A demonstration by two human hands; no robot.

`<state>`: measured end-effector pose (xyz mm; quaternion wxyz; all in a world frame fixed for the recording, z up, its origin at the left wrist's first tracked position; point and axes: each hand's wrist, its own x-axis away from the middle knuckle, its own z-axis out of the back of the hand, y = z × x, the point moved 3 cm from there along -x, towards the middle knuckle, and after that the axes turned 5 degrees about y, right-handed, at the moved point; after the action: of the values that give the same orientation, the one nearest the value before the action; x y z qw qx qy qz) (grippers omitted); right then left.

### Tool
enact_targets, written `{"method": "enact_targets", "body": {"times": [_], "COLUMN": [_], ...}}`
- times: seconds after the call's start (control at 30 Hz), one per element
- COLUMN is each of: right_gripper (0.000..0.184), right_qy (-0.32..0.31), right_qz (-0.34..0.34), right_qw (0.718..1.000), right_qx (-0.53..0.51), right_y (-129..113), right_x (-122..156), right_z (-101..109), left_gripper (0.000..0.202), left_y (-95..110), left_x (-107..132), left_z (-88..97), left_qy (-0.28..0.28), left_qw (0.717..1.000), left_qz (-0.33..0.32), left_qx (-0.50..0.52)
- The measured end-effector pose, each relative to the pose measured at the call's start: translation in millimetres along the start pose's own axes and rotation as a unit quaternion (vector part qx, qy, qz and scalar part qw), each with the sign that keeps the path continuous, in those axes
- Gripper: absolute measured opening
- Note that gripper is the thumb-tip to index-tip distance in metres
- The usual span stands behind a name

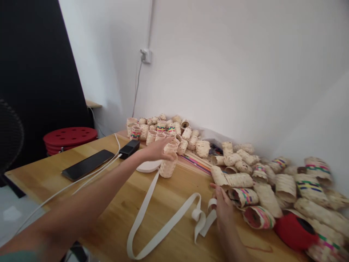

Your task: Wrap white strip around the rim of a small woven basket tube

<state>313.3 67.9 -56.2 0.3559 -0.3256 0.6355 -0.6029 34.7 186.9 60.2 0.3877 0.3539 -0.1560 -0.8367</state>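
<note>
My left hand [158, 150] reaches across the wooden table [114, 218], and its fingers and thumb curve around the top of a pale woven cylinder [168, 166], which stands on the tabletop. A white disc [148, 166] lies just left of that cylinder. My right hand [223, 208] is at the near right, with a small rolled end of a long white fabric strap [163, 225] against its fingers. Flattened woven tubes with coloured bands [242, 196] lie just beyond that hand.
Several woven cylinders [152, 131] crowd the table's back edge along the wall. A black phone [87, 165], a black charger [129, 149] and a white cable [89, 178] lie at the left. A red spool [294, 231] sits at the right, with red stools [69, 136] beyond the table.
</note>
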Motion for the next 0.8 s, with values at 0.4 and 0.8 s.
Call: {"method": "enact_targets", "body": {"times": [0.4, 0.8], "right_gripper": [0.069, 0.051], "right_qy": [0.019, -0.089], "right_qz": [0.075, 0.099], "right_qw": [0.974, 0.838], "right_qx": [0.214, 0.529], "right_y": [1, -10], "right_x": [-12, -3], "right_z": [13, 5], "left_gripper": [0.106, 0.1], "left_y": [-2, 54], "left_x": [23, -28], "left_z": [-64.3, -162.9], "left_qy": [0.1, 0.026], "left_qw": [0.981, 0.981], "left_qz": [0.089, -0.005], "left_qx": [0.141, 0.19]}}
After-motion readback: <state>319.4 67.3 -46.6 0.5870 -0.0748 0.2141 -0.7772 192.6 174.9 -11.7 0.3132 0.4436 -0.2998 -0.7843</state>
